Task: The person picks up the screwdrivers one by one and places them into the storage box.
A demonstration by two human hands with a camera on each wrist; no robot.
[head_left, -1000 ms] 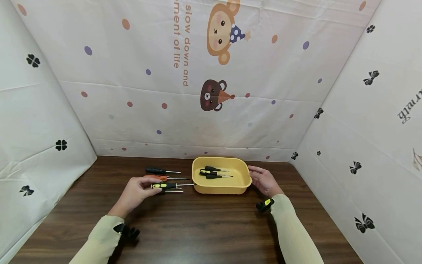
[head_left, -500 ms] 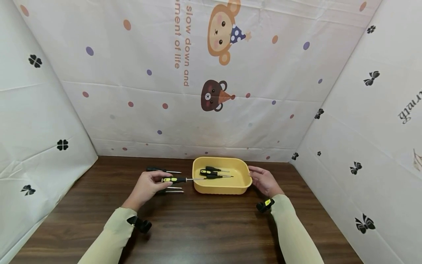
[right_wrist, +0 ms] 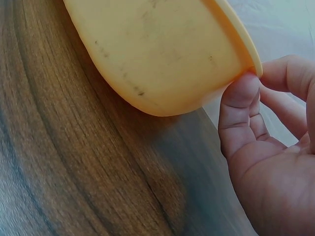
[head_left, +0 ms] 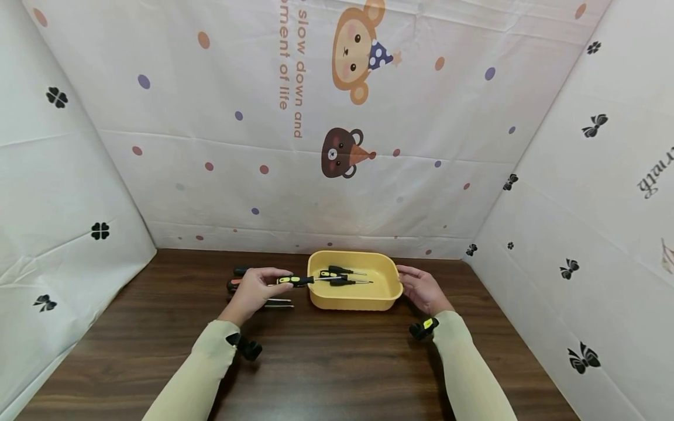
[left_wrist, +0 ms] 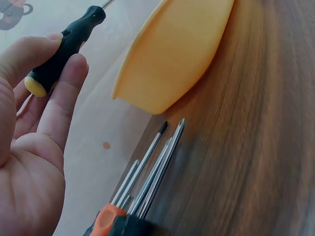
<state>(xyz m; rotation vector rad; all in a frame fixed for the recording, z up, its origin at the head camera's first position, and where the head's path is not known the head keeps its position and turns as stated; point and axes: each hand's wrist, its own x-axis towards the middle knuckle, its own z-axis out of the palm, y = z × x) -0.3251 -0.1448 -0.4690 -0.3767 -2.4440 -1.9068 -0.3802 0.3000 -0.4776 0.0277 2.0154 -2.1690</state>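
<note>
My left hand (head_left: 254,291) pinches a screwdriver (head_left: 296,281) by its black-and-yellow handle between thumb and fingers. The shaft points right, over the left rim of a yellow plastic bin (head_left: 353,303). Several smaller dark-handled screwdrivers (head_left: 342,282) lie in the bin. At the bin's right end, my right hand (head_left: 421,289) pinches the rim; the right wrist view shows thumb and forefinger on the bin's edge (right_wrist: 253,61). Beneath and behind my left hand lie more screwdrivers, partly hidden, one with an orange handle (left_wrist: 106,220).
The bin stands on a dark wood-grain table (head_left: 326,362), near its back edge. Printed white cloth (head_left: 237,175) hangs behind the table and along both sides. A black strap-on camera (head_left: 247,347) sits at my left wrist, another (head_left: 423,328) at my right.
My left hand has lifted the black-and-yellow screwdriver from beside the others and carried it right, so its shaft now reaches over the bin. My right hand has stayed at the rim.
</note>
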